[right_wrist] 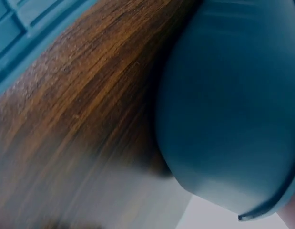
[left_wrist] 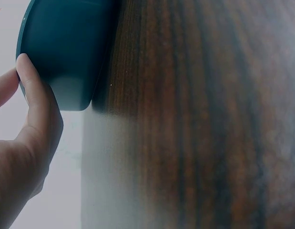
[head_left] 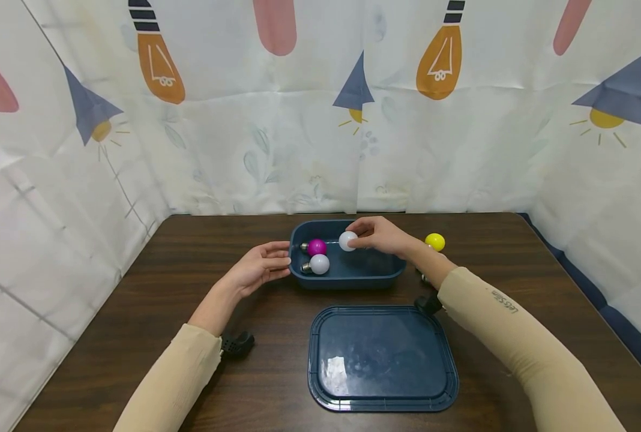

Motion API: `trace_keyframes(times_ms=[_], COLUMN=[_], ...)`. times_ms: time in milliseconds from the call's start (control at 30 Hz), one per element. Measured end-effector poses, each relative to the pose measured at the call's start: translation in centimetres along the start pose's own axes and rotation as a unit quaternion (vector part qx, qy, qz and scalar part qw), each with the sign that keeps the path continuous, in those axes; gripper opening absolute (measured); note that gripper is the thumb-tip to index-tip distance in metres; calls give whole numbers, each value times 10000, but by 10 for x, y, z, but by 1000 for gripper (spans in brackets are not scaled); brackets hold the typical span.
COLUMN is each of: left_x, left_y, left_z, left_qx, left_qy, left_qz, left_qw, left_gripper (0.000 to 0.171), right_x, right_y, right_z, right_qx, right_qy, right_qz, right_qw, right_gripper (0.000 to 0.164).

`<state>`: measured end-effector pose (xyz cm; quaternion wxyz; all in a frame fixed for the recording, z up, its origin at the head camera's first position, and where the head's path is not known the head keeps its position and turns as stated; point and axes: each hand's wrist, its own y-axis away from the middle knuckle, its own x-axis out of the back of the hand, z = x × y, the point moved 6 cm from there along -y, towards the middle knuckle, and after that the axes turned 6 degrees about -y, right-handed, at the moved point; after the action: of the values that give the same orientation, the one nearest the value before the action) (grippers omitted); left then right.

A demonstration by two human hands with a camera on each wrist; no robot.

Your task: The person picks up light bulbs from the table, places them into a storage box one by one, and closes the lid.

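Note:
My right hand (head_left: 377,235) pinches a white light bulb (head_left: 347,241) over the blue plastic bin (head_left: 347,284); its base is hidden behind the fingers. At the bin's left end, my left hand (head_left: 263,264) touches the rim and outer wall with extended fingertips, which also show against the bin (left_wrist: 66,47) in the left wrist view. Inside the bin, toward its left side, lie a magenta light bulb (head_left: 317,247) and another white light bulb (head_left: 320,264), both with metal screw bases pointing left. The right wrist view shows the bin's outer wall (right_wrist: 228,109), with the held bulb out of sight.
A dark blue lid (head_left: 382,360) lies flat on the wooden table (head_left: 261,384), in front of the bin. Beyond my right forearm sits a yellow bulb (head_left: 435,242), with other small things partly hidden by that arm. A printed curtain (head_left: 309,138) hangs behind the table.

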<state>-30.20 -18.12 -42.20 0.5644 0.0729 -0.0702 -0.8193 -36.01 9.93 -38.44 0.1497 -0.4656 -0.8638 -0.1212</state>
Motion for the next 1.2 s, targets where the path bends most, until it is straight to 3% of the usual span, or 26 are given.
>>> trace_keyframes(times_ms=[1200], left_x=[-2], left_y=[1], left_z=[0], left_qx=[-87], left_qy=[-93], left_qz=[-35], left_qw=[9999], left_gripper=[56], right_x=[-26], right_y=[-21], right_z=[7], right_qx=[-204], right_qy=[368], right_qz=[91], right_qw=[9991], right_gripper=[39])
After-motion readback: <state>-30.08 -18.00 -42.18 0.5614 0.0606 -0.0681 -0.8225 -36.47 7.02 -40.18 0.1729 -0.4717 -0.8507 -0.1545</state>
